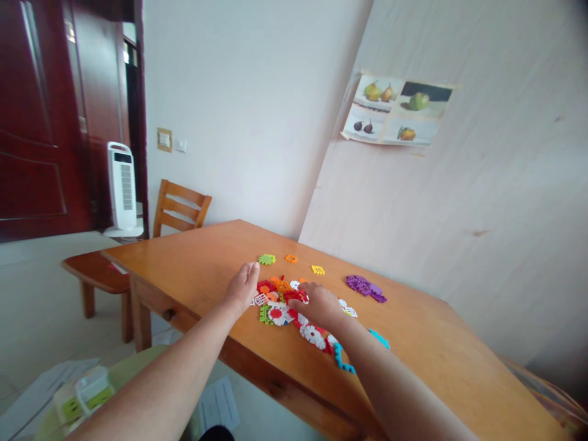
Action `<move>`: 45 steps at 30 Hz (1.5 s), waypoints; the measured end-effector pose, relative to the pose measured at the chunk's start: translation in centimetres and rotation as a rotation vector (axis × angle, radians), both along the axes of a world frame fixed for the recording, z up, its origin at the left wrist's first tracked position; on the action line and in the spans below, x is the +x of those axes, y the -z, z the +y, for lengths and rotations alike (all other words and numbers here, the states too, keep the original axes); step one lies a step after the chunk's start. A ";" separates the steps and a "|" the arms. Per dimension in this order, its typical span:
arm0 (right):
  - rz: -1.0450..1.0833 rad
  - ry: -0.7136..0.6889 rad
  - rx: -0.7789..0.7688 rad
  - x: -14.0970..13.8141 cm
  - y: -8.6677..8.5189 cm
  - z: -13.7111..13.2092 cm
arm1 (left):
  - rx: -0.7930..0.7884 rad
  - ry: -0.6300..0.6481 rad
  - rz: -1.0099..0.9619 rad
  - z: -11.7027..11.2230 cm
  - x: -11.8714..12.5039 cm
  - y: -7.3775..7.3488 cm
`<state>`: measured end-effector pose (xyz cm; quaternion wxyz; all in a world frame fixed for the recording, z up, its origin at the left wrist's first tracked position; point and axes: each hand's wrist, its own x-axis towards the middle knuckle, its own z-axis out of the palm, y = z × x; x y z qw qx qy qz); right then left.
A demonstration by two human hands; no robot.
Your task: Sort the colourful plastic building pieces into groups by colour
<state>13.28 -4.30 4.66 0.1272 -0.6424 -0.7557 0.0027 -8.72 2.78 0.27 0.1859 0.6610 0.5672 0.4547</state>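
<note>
A loose pile of plastic building pieces [277,313], mostly red, white and orange, lies near the table's front edge. Some are flower-shaped discs, such as the white disc [312,335]. My left hand [241,289] is at the pile's left side, closed with the thumb up; whatever its fingers hold is hidden. Over the right part of the pile reaches my right hand [320,306], thumb and fingers apart, with nothing visibly gripped. Behind the pile lie a light green piece [266,260], an orange piece [291,259] and a yellow piece [318,269].
Purple pieces [365,286] form a cluster at the back right of the wooden table [197,263]. Blue pieces [343,361] lie near my right forearm. A chair [181,208] and a low stool [98,269] stand to the left. The wall borders the table's far side.
</note>
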 end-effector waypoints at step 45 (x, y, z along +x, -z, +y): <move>-0.009 -0.370 -0.156 -4.9 -1.2 4.6 | 0.065 -0.073 -0.209 0.2 -0.7 0.0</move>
